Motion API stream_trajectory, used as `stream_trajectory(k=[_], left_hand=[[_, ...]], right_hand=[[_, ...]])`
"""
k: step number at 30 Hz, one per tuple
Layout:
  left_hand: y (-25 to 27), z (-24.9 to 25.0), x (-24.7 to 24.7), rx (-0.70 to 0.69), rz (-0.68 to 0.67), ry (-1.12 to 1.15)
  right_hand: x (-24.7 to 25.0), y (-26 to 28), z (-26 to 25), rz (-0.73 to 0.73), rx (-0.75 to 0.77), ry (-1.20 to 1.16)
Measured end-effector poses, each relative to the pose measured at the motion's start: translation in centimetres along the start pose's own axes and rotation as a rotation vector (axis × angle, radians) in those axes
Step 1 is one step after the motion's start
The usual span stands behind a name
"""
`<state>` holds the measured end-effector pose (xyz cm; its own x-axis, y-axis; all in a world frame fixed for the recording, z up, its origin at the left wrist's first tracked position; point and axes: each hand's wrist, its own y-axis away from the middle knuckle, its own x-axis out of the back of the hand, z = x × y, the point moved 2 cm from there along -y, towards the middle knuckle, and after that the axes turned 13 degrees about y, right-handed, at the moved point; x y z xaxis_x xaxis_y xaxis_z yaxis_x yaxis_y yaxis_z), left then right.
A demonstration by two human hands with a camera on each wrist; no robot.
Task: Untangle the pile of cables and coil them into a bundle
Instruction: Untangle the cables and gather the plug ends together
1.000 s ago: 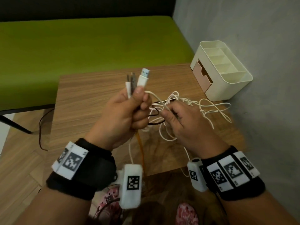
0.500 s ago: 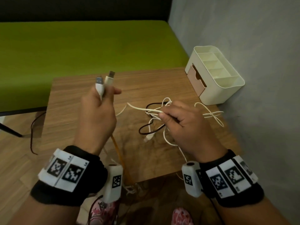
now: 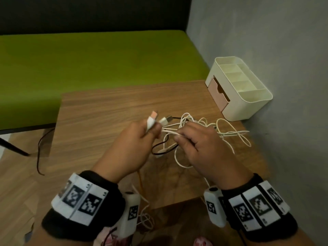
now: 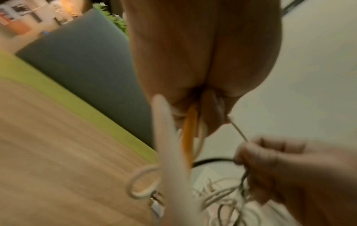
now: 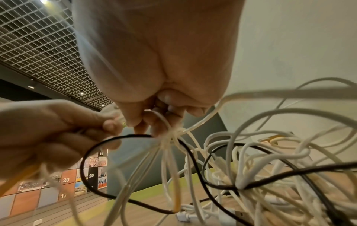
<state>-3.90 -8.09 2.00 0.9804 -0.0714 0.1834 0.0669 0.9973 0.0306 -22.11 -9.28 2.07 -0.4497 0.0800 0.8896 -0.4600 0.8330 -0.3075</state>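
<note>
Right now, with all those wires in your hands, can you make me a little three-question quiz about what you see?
1. True or false: the left hand holds the plug ends of cables up off the wooden table.
2. What colour is the one cable hanging from the left hand's grip that is neither white nor black? A) orange B) blue C) green
3. Fill in: the right hand pinches a ______ strand from the cable tangle.

Key
1. True.
2. A: the orange cable drops below the fist.
3. White; it shows at the fingertips in the right wrist view.
</note>
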Motion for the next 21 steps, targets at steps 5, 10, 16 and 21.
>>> stream_trajectory(k=[5, 10, 16, 21], left_hand=[[1.2, 2.2, 1.4, 0.081, -0.26, 1.002], [1.1, 2.4, 2.6, 0.042, -0.007, 0.822], [0.3, 0.0, 4.1, 0.042, 0.307, 0.145], [1.2, 1.6, 4.1, -0.286, 0.429, 0.228]], right_hand=[[-0.8, 0.1, -0.4, -0.2, -0.072, 0.062], [-0.8, 0.0, -0.1, -0.217, -0.218, -0.152], [0.4, -0.2, -0.1, -0.043, -0.284, -0.336], [-1.1, -0.2, 0.1, -0.266, -0.209, -0.055]])
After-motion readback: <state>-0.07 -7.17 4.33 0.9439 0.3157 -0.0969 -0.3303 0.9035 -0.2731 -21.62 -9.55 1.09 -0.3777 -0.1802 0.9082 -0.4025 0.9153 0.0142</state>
